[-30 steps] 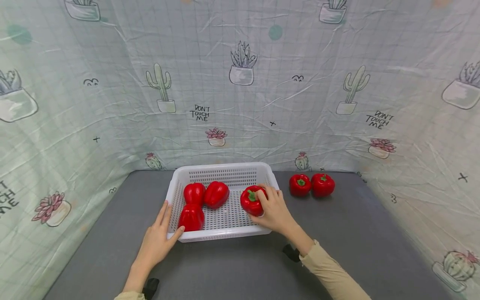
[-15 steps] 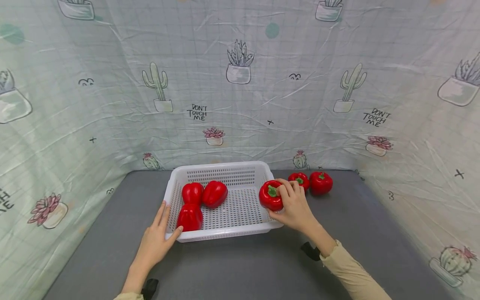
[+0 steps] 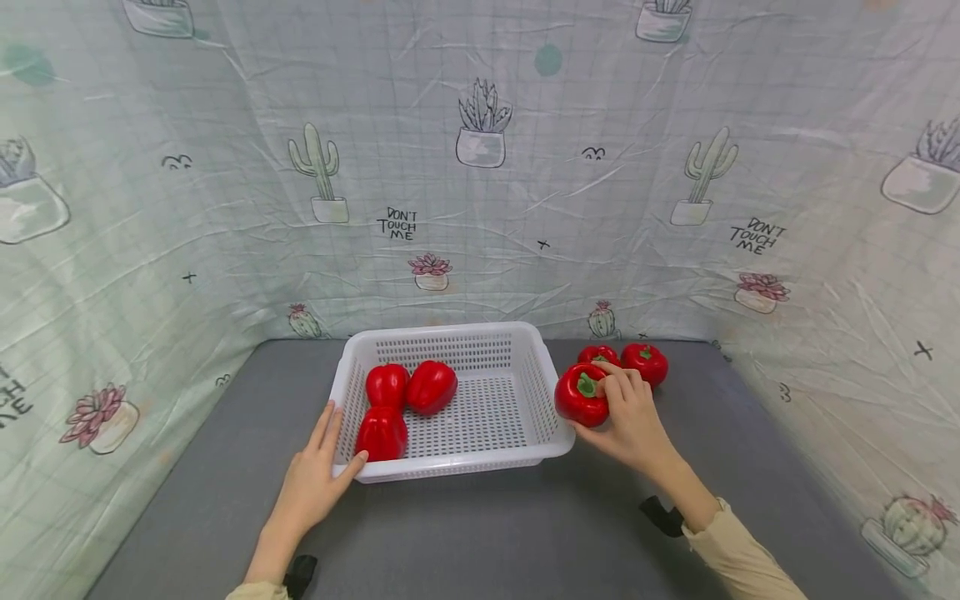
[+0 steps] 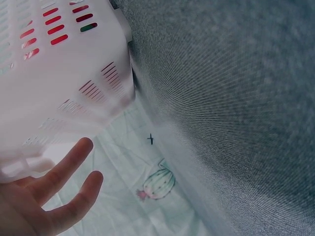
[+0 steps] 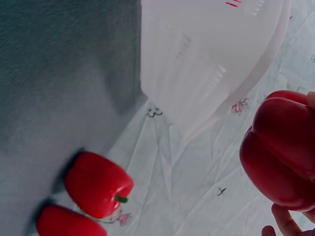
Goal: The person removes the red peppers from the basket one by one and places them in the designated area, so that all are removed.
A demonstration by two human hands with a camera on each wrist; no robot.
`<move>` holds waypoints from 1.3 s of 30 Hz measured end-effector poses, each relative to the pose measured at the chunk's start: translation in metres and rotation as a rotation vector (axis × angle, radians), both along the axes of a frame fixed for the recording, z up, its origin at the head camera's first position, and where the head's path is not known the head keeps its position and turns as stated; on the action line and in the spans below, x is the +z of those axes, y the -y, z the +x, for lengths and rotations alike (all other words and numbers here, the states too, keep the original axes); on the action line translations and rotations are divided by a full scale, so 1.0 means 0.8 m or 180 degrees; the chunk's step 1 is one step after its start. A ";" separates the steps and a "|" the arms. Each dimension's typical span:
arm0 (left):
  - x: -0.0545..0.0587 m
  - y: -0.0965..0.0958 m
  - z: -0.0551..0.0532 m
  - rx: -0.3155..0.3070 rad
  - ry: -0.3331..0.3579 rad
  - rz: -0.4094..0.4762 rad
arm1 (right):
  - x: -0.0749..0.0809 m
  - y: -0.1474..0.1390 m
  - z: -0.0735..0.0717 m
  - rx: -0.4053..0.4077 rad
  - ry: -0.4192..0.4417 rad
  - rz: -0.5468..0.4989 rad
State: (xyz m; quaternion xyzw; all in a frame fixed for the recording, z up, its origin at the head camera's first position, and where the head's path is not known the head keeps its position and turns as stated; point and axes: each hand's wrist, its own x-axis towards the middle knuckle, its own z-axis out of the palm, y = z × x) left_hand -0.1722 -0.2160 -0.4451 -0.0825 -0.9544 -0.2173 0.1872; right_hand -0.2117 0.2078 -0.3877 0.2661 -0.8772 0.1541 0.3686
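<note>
My right hand (image 3: pixel 633 417) grips a red bell pepper (image 3: pixel 581 396) with a green stem, just past the right rim of a white plastic basket (image 3: pixel 480 454). In the right wrist view the held bell pepper (image 5: pixel 280 152) hangs at the right edge, fingers beneath it. My left hand (image 3: pixel 311 483) rests on the basket's front left corner, thumb over the rim. Its extended fingers (image 4: pixel 74 196) show beside the basket wall in the left wrist view. Inside the basket's left half lie three red bell peppers, one near the front (image 3: pixel 382 433).
Two more bell peppers stand on the grey table (image 3: pixel 480 542) at the back right, one (image 3: pixel 645 364) fully in sight, the other (image 3: pixel 597 354) partly behind the held one. A cloth backdrop (image 3: pixel 480 208) with cactus prints rises behind and at both sides.
The right hand has carried the bell pepper rightward, from over the inside of the basket to beyond its right rim. The left hand has stayed at the basket corner.
</note>
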 end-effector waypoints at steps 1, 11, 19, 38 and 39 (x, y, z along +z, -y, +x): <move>0.000 0.000 0.000 -0.0004 0.0010 0.0001 | -0.001 -0.003 0.001 -0.0004 0.0005 -0.0011; -0.001 -0.002 -0.001 0.0037 0.0112 0.0023 | -0.011 -0.031 0.001 -0.0045 0.0006 0.0023; -0.003 -0.001 -0.002 0.0038 0.0099 0.0040 | -0.021 -0.045 -0.005 -0.0077 0.0058 0.0155; -0.004 0.000 -0.001 0.0051 0.0085 0.0078 | -0.043 -0.073 -0.038 -0.0336 0.0511 0.0494; -0.003 0.000 -0.001 0.0051 0.0088 0.0078 | -0.044 -0.074 -0.040 -0.0342 0.0532 0.0502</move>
